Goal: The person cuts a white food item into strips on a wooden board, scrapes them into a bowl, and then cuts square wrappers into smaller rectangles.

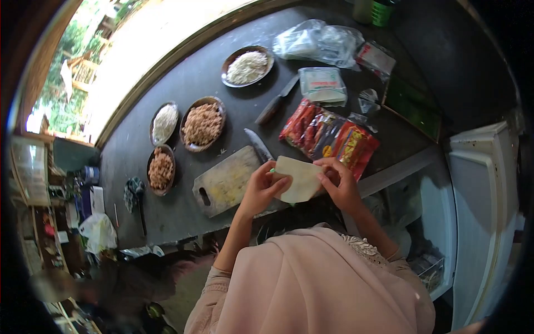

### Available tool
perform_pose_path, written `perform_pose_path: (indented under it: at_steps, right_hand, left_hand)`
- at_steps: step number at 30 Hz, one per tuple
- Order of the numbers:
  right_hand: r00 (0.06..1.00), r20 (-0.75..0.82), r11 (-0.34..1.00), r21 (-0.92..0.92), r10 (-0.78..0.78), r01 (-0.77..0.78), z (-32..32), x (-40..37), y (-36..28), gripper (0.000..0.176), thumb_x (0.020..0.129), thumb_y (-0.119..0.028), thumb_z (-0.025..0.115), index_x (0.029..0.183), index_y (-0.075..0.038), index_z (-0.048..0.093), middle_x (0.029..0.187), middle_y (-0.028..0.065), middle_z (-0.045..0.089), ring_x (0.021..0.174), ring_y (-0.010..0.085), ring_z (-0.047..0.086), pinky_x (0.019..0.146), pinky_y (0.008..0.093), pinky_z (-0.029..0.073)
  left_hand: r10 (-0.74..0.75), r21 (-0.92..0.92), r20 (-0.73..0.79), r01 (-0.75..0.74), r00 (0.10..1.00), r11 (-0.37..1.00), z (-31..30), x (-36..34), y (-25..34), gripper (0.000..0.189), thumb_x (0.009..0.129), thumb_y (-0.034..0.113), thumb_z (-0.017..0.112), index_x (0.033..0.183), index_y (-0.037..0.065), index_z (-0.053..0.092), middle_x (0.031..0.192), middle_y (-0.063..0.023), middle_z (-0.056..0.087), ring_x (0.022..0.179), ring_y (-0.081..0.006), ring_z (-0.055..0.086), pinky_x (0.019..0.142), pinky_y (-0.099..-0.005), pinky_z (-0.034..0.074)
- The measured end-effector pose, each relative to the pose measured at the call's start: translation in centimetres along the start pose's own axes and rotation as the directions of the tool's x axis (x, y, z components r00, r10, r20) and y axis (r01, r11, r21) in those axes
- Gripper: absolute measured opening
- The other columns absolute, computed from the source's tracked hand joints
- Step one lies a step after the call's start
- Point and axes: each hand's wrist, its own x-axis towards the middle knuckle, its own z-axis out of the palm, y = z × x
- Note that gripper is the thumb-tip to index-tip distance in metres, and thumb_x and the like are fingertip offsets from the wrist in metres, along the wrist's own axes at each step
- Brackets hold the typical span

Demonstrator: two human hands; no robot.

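Note:
A thin, pale, square dumpling wrapper (300, 177) is stretched between my two hands above the table's near edge. My left hand (263, 189) pinches its left side, with the thumb lying over the front. Fingers and thumb of my right hand (340, 185) grip the right side. Small green bits show at the wrapper's left and lower edges; I cannot make out what they are. Just left of my hands lies a worn cutting board (231, 181), with a knife (258, 146) at its upper right corner. Red food packets (328, 136) lie beyond my right hand.
Bowls of minced filling (203, 124) (161, 171) and of white shreds or flour (247, 67) (164, 123) stand on the dark table. A second knife (277, 100), a wrapper pack (322, 86) and plastic bags (317, 42) lie farther back. At the right an open fridge door (483, 217) stands.

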Motion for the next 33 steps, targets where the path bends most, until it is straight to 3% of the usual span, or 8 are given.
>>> perform_pose_path:
  at_steps: [3,7,12,15,28,30,32,33]
  right_hand:
    - [0.994,0.028,0.926,-0.360,-0.110,0.113,3.6,0.6,0.5,0.034,0.091,-0.008,0.068,0.124,-0.005,0.058,0.100,0.0096,0.064,0.086,0.0212,0.066,0.072,0.0355,0.051]
    - [0.984,0.179,0.722,-0.682,0.012,0.115,7.0,0.9,0.9,0.039,0.089,-0.016,0.070,0.120,-0.006,0.049,0.097,0.0157,0.060,0.090,0.0371,0.063,0.079,0.0457,0.050]
    - [0.981,0.187,0.571,-0.800,-0.052,0.183,10.0,0.7,2.3,0.046,0.086,-0.019,0.073,0.122,-0.007,0.047,0.106,0.0199,0.062,0.095,0.0429,0.063,0.080,0.0500,0.050]
    - [0.991,0.130,0.491,-0.862,-0.024,0.125,10.7,0.8,2.7,0.048,0.085,-0.015,0.069,0.126,-0.007,0.044,0.107,0.0211,0.061,0.096,0.0435,0.064,0.081,0.0519,0.051]
    - [0.999,-0.035,0.254,-0.966,0.016,-0.038,13.2,-1.0,2.6,0.045,0.092,-0.021,0.065,0.130,-0.009,0.044,0.105,0.0172,0.064,0.092,0.0407,0.067,0.078,0.0496,0.054]
    - [0.996,-0.090,0.242,-0.966,0.017,-0.092,13.5,-0.8,2.8,0.045,0.092,-0.020,0.065,0.131,-0.009,0.044,0.107,0.0183,0.064,0.093,0.0415,0.067,0.079,0.0502,0.054]
    - [0.989,-0.149,0.232,-0.962,0.005,-0.146,13.9,-0.8,2.7,0.046,0.092,-0.019,0.064,0.132,-0.010,0.043,0.109,0.0193,0.065,0.093,0.0423,0.067,0.080,0.0509,0.054]
    - [0.982,-0.191,0.258,-0.948,0.012,-0.187,14.1,-0.8,2.4,0.045,0.094,-0.016,0.062,0.133,-0.009,0.043,0.112,0.0212,0.065,0.095,0.0441,0.066,0.081,0.0520,0.053]
  left_hand:
    - [0.121,-0.010,-0.303,-0.130,0.945,0.991,-3.7,-4.1,-1.8,0.027,0.099,0.006,0.064,0.123,0.002,0.053,0.102,-0.0086,0.072,0.093,-0.0125,0.069,0.082,-0.0271,0.055]
    - [0.040,-0.033,-0.391,-0.058,0.920,0.998,-8.7,-7.8,-2.8,0.028,0.100,0.008,0.061,0.126,0.002,0.054,0.104,-0.0096,0.071,0.095,-0.0129,0.069,0.083,-0.0271,0.054]
    - [0.095,-0.130,-0.370,-0.153,0.924,0.980,-10.1,-8.6,-1.1,0.031,0.099,0.006,0.062,0.129,0.003,0.053,0.099,-0.0078,0.072,0.086,-0.0109,0.067,0.078,-0.0260,0.052]
    - [0.211,0.216,-0.480,-0.119,0.852,0.969,-12.1,-7.6,-2.4,0.047,0.095,0.001,0.065,0.138,0.006,0.047,0.093,-0.0093,0.074,0.079,-0.0109,0.068,0.071,-0.0264,0.053]
    - [0.408,0.543,-0.423,-0.133,0.809,0.829,-15.0,-6.5,-3.3,0.065,0.085,-0.006,0.068,0.143,0.011,0.044,0.087,-0.0114,0.073,0.065,-0.0184,0.067,0.062,-0.0303,0.052]
    - [0.352,0.548,-0.450,-0.058,0.821,0.835,-16.2,-5.5,-3.1,0.066,0.084,-0.005,0.070,0.142,0.012,0.045,0.094,-0.0106,0.073,0.078,-0.0246,0.068,0.071,-0.0353,0.054]
    - [0.618,0.796,-0.392,-0.085,0.681,0.599,-17.0,-4.7,-2.9,0.061,0.085,0.001,0.072,0.140,0.013,0.049,0.108,-0.0121,0.070,0.099,-0.0271,0.065,0.086,-0.0399,0.052]
    - [0.589,0.797,-0.379,-0.072,0.714,0.600,-17.3,-4.8,-2.9,0.064,0.082,0.008,0.077,0.139,0.012,0.050,0.119,-0.0131,0.066,0.114,-0.0332,0.058,0.099,-0.0459,0.045]
